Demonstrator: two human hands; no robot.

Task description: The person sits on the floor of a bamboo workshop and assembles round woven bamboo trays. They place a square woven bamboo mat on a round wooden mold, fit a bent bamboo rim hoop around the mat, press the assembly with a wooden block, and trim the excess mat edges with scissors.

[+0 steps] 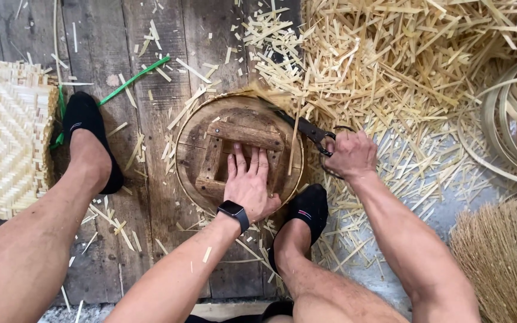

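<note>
a floor of dark, weathered wooden planks (121,197) is seen from above, strewn with pale offcuts. to the upper right a large heap of bamboo strips (402,66) is spread over the boards and onto a greyer patch of ground. at the left edge a woven bamboo mat (4,143) in a herringbone pattern is laid flat, cut off by the frame. coiled bamboo hoops (510,125) are stacked at the right edge, only partly in view, and a straw broom (495,257) is seen at the lower right, its handle out of sight. a green strip (133,79) is laid across the planks near the left foot; both feet are covered by black socks.

in the middle a round wooden form (237,152), rimmed with a thin bamboo band and crossed by a square wooden frame, is held on the floor between the feet. the left hand (248,182), a black watch (234,213) worn at its wrist, is pressed flat on the frame with fingers together and extended. the right hand (349,154) is closed around the handles of dark metal shears (309,128), the blades being pointed at the form's upper right rim. the blade tips are blurred and partly hidden by strips, so it cannot be told what is caught between them.
</note>
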